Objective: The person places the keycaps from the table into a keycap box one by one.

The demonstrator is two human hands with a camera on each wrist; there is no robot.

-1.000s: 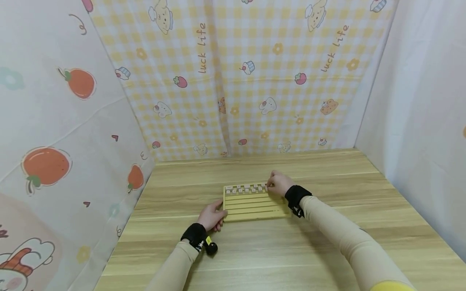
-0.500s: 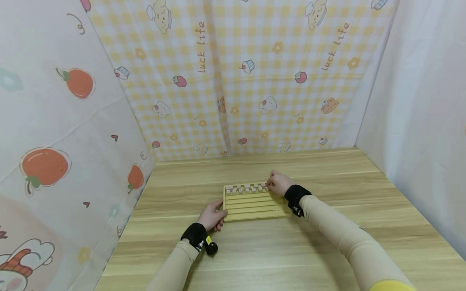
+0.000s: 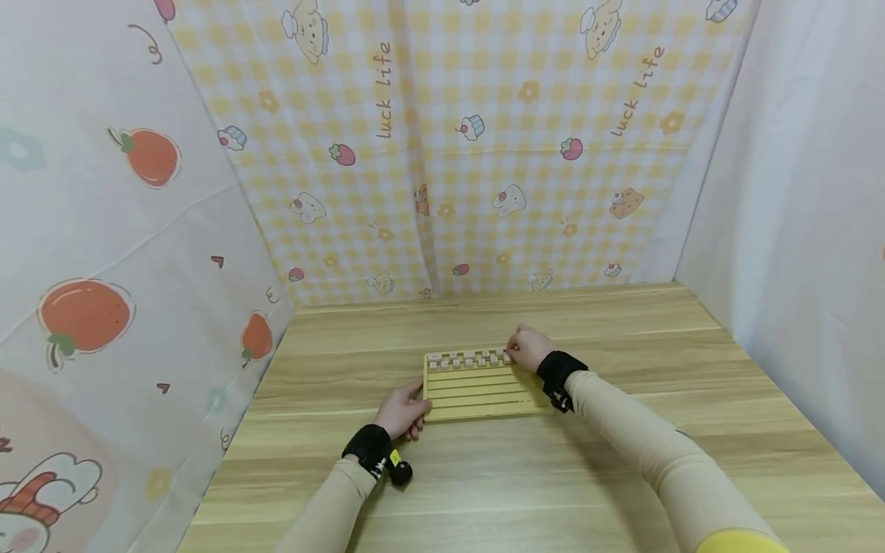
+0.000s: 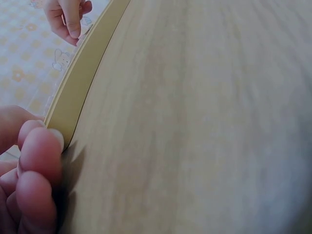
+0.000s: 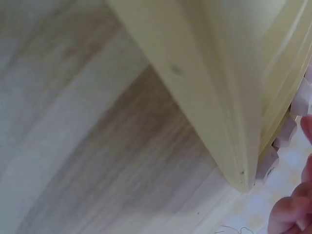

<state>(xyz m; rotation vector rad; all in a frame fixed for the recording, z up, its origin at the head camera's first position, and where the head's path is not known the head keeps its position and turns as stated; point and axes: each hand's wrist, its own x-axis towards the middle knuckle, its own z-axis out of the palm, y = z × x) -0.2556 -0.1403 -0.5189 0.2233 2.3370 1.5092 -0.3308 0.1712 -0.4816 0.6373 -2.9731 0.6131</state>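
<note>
A yellow ridged tray [image 3: 477, 390] lies flat on the wooden table, with white keycaps [image 3: 456, 363] in two rows along its far side. At its left edge, my left hand [image 3: 401, 411] grips the side, thumb on top and fingers against the outer wall; the left wrist view shows those fingers [image 4: 41, 156] curled at the wall. My right hand [image 3: 531, 349] is over the far right part of the rows, thumb and fingertips together pinching a small white keycap, mostly hidden by the fingers. In the right wrist view, more keycaps [image 5: 285, 130] stand along the tray's far edge.
The wooden table [image 3: 484, 484] stretches out around the tray. Behind it hangs a yellow checked cloth [image 3: 477, 177] with cartoon prints. White cloths close off both sides. A small black round device [image 3: 400, 472] hangs from the left wristband.
The right hand stays at the same end of the keycap rows, with only slight shifts of its fingers and wrist. Left hand and tray have kept their place.
</note>
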